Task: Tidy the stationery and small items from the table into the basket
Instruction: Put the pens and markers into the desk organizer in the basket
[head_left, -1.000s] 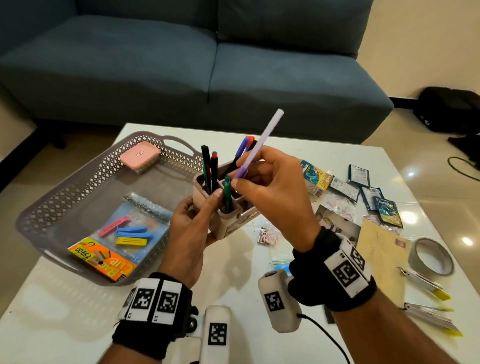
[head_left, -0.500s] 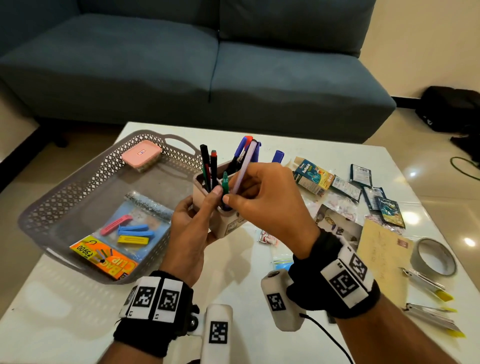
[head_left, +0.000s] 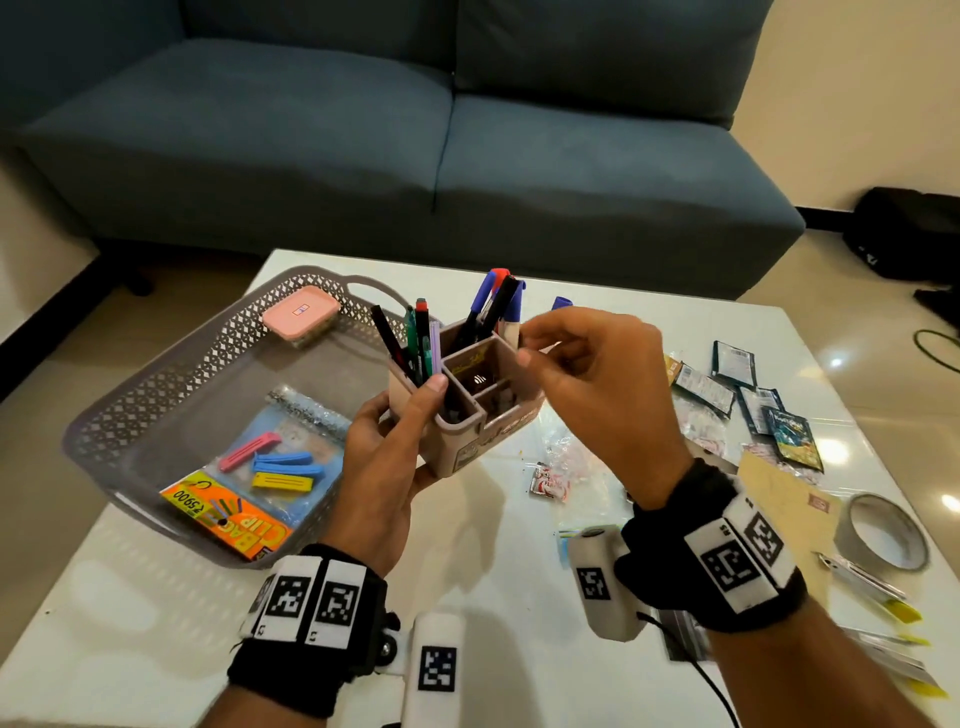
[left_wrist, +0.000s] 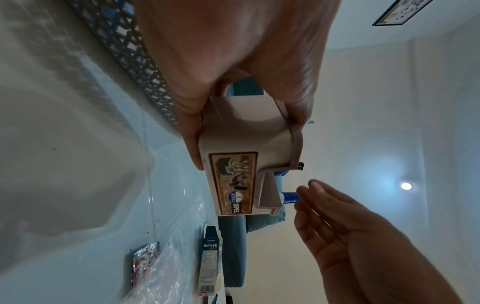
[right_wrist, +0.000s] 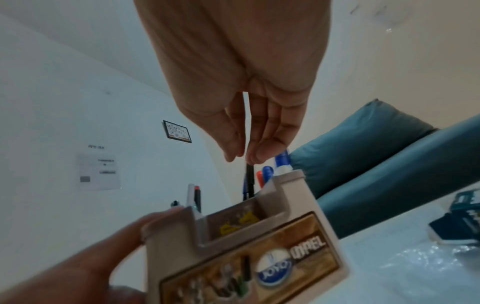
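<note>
Two hands engaged: left hand (head_left: 387, 457) grips pen holder (head_left: 467, 410); right hand (head_left: 597, 384) above it, fingers loosely apart, empty.

Beige pen holder (head_left: 470, 410) — tilted, pens (head_left: 421, 338) upright inside — frame centre, beside grey lattice basket (head_left: 171, 374) at left.

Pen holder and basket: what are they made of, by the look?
Pen holder: looks like moulded beige plastic, matte, with rounded corners, thin divider walls and a glossy printed label. Basket: likely grey plastic too, semi-matte, its lattice walls and cut-out handle look moulded.
</note>
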